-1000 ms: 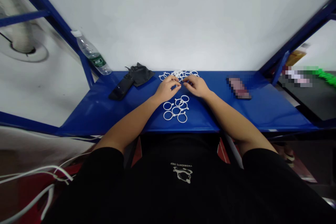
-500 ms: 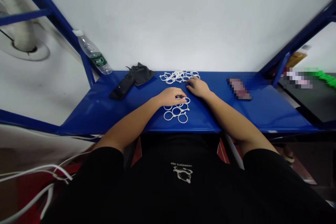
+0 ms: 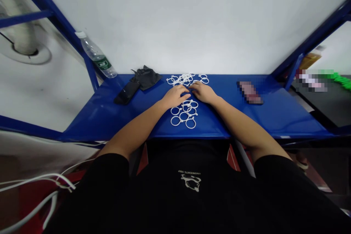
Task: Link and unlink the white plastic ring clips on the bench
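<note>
My left hand (image 3: 176, 96) is over the middle of the blue table, its thumb apart from its fingers and nothing visible in it. Just below it lies a group of white curtain-type rings (image 3: 184, 116) with small knobs, some of them overlapping. My right hand (image 3: 203, 92) rests palm down close by, fingers bent and tips toward the left hand. Whatever lies under those fingertips is hidden. Behind both hands sits a tangled pile of similar white rings (image 3: 185, 78), with a few rings (image 3: 203, 78) a little apart on its right.
The blue table (image 3: 219, 120) meets a white wall. To the left are a black phone (image 3: 127, 92), a black pouch (image 3: 147, 77) and a plastic bottle (image 3: 98, 58) leaning on the blue frame. A pixelated phone-like object (image 3: 250, 92) lies to the right.
My left hand has moved up and away from the front rings, leaving them uncovered. My right hand has come slightly left and down from the pile, so the hands are closer together.
</note>
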Demonstrator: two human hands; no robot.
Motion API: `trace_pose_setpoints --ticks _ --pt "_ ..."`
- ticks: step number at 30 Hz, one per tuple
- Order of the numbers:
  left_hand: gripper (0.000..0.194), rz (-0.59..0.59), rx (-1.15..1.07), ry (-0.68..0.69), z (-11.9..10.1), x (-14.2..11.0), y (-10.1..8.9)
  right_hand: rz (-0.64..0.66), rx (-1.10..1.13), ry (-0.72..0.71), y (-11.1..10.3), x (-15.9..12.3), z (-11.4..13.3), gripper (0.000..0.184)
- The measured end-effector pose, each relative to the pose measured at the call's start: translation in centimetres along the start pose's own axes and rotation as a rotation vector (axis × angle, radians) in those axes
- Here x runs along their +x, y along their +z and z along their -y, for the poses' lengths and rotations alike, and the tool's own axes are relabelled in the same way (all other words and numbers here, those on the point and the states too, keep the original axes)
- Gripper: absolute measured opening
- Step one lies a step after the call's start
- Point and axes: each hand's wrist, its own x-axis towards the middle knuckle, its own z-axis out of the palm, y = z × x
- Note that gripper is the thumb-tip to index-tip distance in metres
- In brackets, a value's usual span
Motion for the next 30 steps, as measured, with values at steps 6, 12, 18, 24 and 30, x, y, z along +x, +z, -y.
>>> trace_pose_setpoints --ticks 6,12,18,24,30 --pt "0.025 0.036 0.058 -0.027 0.8 0.0 0.5 -0.047 -0.033 0.219 0.1 0.1 0.1 0.053" --pt "0.028 0.08 0.066 -0.007 0.9 0.0 0.6 0.009 -0.086 0.31 0.0 0.2 -0.4 0.031" --pt "0.027 0.065 0.043 -0.016 0.6 -0.1 0.6 -0.012 -0.068 0.281 -0.3 0.1 -0.4 0.024" --pt "0.046 -0.02 -0.049 -0.105 0.3 0.0 0.2 -0.139 0.058 -0.014 -0.7 -0.2 0.9 0.028" --pt "0.052 -0.066 -0.077 -0.146 0.3 -0.1 0.2 -0.134 0.061 -0.043 -0.5 -0.6 2.0 0.032"
